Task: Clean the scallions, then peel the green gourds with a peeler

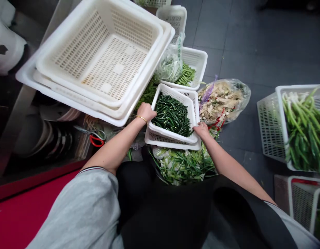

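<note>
A small white plastic basket (167, 87) full of dark green chili peppers (171, 114) is between my two hands. My left hand (146, 112) grips its left rim, fingers closed around the edge. On the opposite side my right hand (201, 129) is closed at the rim near the lower right corner. Beneath it sits a second white basket (172, 143), whose rim shows at the front and right. Cut green scraps (184, 164) lie in a container just below, close to my knees.
Large stacked white baskets (115, 67) rest on a shelf at upper left. Red-handled scissors (96, 139) lie left of my forearm. Beyond are a basket of green beans (187, 74) and a bag of rooty trimmings (223, 98). Leafy greens (305, 128) fill a basket at right.
</note>
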Available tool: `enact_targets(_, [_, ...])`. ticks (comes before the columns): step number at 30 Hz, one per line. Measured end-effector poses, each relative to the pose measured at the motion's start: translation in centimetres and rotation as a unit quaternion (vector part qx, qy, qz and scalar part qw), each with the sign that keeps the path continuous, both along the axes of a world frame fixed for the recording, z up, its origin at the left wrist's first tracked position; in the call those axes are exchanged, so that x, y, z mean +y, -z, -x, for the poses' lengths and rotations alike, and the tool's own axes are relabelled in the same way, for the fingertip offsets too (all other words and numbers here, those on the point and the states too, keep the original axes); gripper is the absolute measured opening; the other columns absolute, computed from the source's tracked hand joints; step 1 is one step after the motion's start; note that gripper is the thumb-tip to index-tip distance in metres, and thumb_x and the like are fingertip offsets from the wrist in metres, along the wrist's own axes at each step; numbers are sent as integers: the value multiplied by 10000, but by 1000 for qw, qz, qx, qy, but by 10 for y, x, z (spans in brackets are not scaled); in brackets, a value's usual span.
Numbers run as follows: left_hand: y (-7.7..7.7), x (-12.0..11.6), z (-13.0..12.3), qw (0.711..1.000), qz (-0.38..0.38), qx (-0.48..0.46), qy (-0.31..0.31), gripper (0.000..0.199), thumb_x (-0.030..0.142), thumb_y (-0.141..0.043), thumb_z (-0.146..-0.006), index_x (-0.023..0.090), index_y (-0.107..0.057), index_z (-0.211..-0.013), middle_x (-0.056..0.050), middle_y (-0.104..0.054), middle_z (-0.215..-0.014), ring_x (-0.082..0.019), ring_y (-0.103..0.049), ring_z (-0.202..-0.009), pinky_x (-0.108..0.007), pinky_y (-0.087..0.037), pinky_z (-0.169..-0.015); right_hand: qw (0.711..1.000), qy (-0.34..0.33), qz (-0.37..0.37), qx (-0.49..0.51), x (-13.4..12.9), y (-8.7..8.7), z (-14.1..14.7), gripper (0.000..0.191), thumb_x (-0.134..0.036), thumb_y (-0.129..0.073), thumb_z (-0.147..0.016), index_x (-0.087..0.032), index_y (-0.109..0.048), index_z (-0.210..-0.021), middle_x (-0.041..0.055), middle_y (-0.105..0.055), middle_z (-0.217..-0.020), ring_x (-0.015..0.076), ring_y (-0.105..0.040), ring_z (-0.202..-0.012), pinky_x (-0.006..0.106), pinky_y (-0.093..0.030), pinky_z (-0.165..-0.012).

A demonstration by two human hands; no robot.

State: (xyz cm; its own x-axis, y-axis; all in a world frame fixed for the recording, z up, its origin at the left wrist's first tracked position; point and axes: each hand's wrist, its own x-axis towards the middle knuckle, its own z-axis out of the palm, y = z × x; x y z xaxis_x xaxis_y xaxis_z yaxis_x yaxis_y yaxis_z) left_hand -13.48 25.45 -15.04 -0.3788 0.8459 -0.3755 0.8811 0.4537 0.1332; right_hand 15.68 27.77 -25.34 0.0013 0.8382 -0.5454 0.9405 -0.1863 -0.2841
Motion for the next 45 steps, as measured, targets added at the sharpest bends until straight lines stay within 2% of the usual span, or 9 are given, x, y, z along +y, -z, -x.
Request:
enact_targets(8, [-15,-2,9,995,-38,-77,-54,165,274,-617,-581,121,-615,-641,-53,-563,-609,-192,-545,-634,-278,-381,-568,994,66,-7,81,25,-21,-21,223,-402,-639,-688,-184,-597,-674,37,-627,-700,188,-569,-712,279,-421,-639])
enact_targets(11, [-35,-15,6,986,-86,-115,-87,148,272,-603,-564,141,-556,-616,5,-478,-568,-138,-467,-583,-249,-323,-529,989,80,-52,115,21,-52,-34,277,-448,-669,-650,-190,-569,-633,25,-602,-658,184,-543,-678,286,-402,-623])
enact_targets(16, [-90,-32,-22,966,-166,-184,-67,151,255,-589,-562,144,-522,-641,28,-435,-590,-111,-422,-588,-232,-311,-542,975,101,-135,146,-4,-131,-82,365,-531,-705,-616,-187,-581,-615,22,-583,-634,185,-536,-655,310,-415,-619])
enact_targets(19, [-122,-39,-52,947,-241,-211,-9,142,235,-583,-581,138,-526,-668,17,-455,-649,-111,-436,-626,-233,-340,-578,926,195,-164,279,-30,-173,-122,320,-462,-724,-621,-189,-638,-764,29,-613,-681,179,-546,-629,331,-452,-601])
enact_targets(22, [-148,-38,-91,926,-291,-228,76,121,218,-575,-594,142,-518,-668,3,-471,-700,-118,-445,-674,-245,-368,-627,831,302,-70,463,-61,-197,-159,266,-353,-668,-665,-180,-635,-864,49,-648,-734,186,-584,-622,359,-492,-594])
enact_targets(28, [-168,-34,-208,891,-259,-252,276,139,279,-581,-598,163,-523,-646,12,-467,-673,-124,-422,-654,-245,-356,-614,698,444,43,560,-161,-201,-236,154,-111,-623,-552,-153,-584,-695,-2,-613,-556,163,-594,-556,319,-519,-607])
enact_targets(35, [-130,-8,-415,863,-84,-297,400,264,397,-587,-578,163,-577,-699,29,-477,-582,-132,-434,-562,-243,-334,-521,536,621,-131,557,-282,-156,-353,97,-84,-578,-457,-141,-539,-525,-31,-516,-426,133,-511,-414,263,-452,-458])
enact_targets(41, [-119,-28,-616,771,-76,-286,564,275,411,-598,-605,155,-575,-705,-51,-582,-764,-199,-542,-788,-276,-443,-659,409,719,-270,492,-368,-131,-428,137,-109,-575,-426,-153,-543,-552,-44,-519,-462,115,-507,-442,240,-447,-459])
enact_targets(45, [-110,-56,-663,690,-99,-381,607,460,487,-564,-720,144,-559,-1026,-139,-569,-1125,-247,-543,-1056,-329,-503,-782,331,763,-356,426,-364,-109,-477,180,-135,-562,-451,-180,-516,-620,-55,-530,-517,122,-544,-506,242,-490,-512])
